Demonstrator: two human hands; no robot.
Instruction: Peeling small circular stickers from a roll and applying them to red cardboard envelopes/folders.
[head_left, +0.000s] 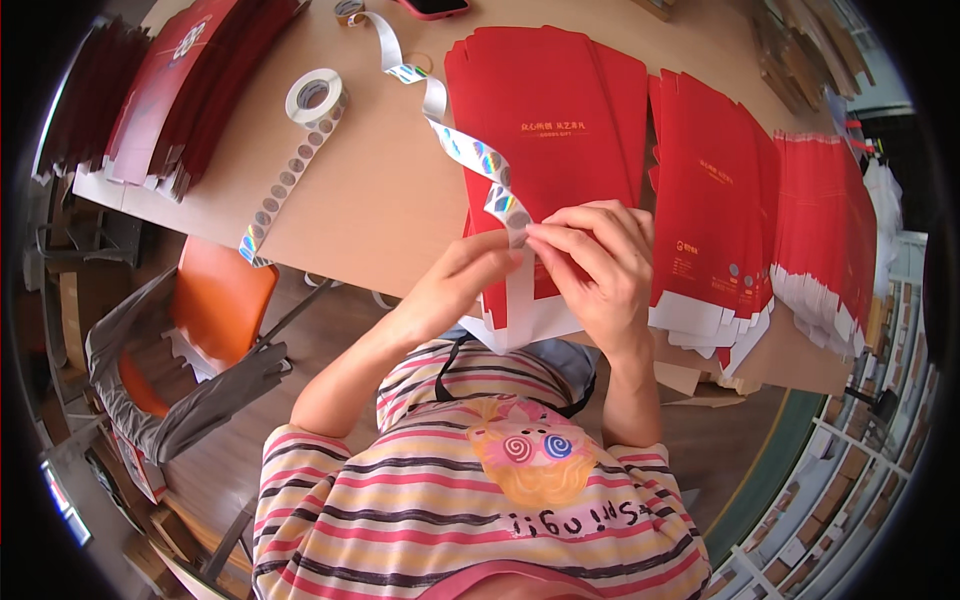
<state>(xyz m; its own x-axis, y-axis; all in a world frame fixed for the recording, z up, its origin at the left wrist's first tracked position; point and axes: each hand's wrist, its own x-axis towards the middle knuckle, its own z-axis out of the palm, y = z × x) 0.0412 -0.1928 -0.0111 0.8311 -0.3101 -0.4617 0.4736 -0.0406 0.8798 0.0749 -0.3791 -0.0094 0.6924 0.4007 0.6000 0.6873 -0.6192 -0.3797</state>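
A long strip of round silver stickers curls down from the table's far side to my hands. My left hand pinches this strip from the left, near its lower end, where pale bare backing hangs down. Thumb and forefinger of my right hand are pressed together at the edge of a round sticker on the strip; whether it has lifted off the backing is hard to see. Under both hands lies a stack of flat red cartons with white flaps toward me.
More red cartons lie fanned to the right, with another pile beyond. Dark red cartons stand at the far left. A second sticker roll trails its strip over the table edge. An orange chair stands left.
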